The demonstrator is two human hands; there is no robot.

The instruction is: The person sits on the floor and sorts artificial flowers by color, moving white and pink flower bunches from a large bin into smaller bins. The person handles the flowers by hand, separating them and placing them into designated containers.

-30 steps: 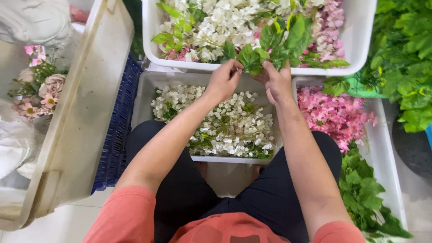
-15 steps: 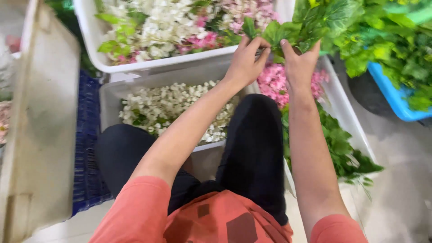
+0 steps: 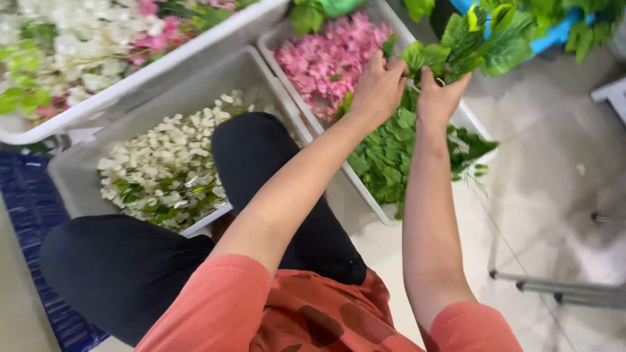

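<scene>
While both hands close on it, we log a sprig of green leaves [image 3: 486, 40], held up in the upper right of the frame. Left hand [image 3: 378, 88]: fingers curled shut around the lower stems. Right hand [image 3: 442, 96]: fingertips pinched tight on the stem base, just beside the left. Condition of sprig: broad, glossy, bright green leaves, fanned upward, a yellowish leaf tip at top; likely artificial.

Directly beneath, we list a white bin [image 3: 385, 212] divided between pink blossoms [image 3: 326, 62] and loose green foliage [image 3: 391, 153]. Left of it, a second bin [image 3: 72, 166] of white blossoms [image 3: 166, 169], partly covered by our black-trousered knee [image 3: 257, 146]. Upper left: a tray of mixed white and pink flowers [image 3: 85, 39].

Progress, as judged: the sorted heaps look well stocked; the mixed tray remains full, so much sorting seems left.
</scene>
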